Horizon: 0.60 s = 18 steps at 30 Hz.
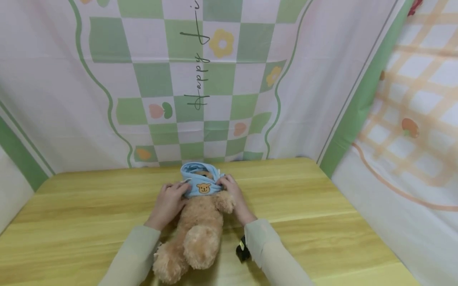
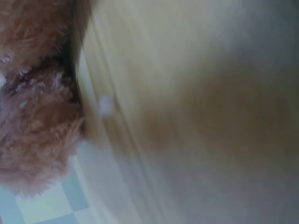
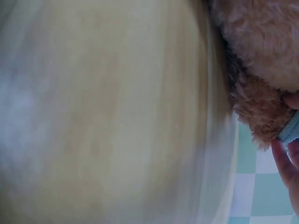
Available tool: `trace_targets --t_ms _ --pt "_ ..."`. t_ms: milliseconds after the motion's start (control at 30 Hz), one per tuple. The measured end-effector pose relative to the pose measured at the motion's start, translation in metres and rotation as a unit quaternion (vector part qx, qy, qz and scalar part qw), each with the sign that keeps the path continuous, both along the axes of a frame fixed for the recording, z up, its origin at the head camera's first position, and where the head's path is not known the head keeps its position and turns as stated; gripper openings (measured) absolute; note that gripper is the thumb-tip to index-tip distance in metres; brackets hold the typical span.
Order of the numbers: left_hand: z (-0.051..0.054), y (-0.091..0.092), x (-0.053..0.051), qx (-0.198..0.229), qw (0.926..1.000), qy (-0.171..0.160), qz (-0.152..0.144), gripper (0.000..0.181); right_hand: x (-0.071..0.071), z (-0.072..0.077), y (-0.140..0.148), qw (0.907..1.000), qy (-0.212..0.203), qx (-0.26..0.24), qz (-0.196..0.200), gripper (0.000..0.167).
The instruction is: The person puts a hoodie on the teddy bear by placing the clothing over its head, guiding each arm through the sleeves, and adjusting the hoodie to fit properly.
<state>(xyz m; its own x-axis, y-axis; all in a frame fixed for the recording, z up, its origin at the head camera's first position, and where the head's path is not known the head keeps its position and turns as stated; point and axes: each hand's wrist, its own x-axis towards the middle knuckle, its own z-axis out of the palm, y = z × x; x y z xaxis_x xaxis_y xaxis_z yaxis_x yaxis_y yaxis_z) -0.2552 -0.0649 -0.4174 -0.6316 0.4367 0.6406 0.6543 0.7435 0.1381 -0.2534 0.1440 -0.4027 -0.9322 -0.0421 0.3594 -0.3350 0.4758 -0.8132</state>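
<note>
A light brown plush bear (image 1: 201, 212) lies on its back on the table, legs toward the near edge. A blue garment (image 1: 204, 186) with a bear-face print is bunched round its head and covers most of the face. The left hand (image 1: 171, 200) pinches the garment's left edge beside the bear. On the other side, the right hand (image 1: 232, 194) grips the right edge; in the right wrist view, fingers of the right hand (image 3: 288, 163) pinch the blue cloth (image 3: 290, 129) beside a furry arm. The left wrist view shows only brown fur (image 2: 37, 126), no hand.
A small black object (image 1: 243, 251) lies beside the right sleeve, partly hidden by it. The wooden table (image 1: 304, 198) ends at a hanging green-and-white checked cloth (image 1: 189, 131) behind, with another patterned cloth (image 1: 411, 119) at the right.
</note>
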Motion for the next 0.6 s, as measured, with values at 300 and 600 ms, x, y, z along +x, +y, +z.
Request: trace_targets --t_ms 300,600 --pt "0.001 -0.007 0.001 -0.027 0.9992 -0.013 -0.025 0.018 -0.002 0.000 0.001 0.9995 -0.003 0.031 -0.006 0.012" --pt "0.023 -0.008 0.009 -0.019 0.9952 -0.094 0.021 0.010 -0.001 -0.005 0.008 0.9903 0.072 0.118 0.006 0.015"
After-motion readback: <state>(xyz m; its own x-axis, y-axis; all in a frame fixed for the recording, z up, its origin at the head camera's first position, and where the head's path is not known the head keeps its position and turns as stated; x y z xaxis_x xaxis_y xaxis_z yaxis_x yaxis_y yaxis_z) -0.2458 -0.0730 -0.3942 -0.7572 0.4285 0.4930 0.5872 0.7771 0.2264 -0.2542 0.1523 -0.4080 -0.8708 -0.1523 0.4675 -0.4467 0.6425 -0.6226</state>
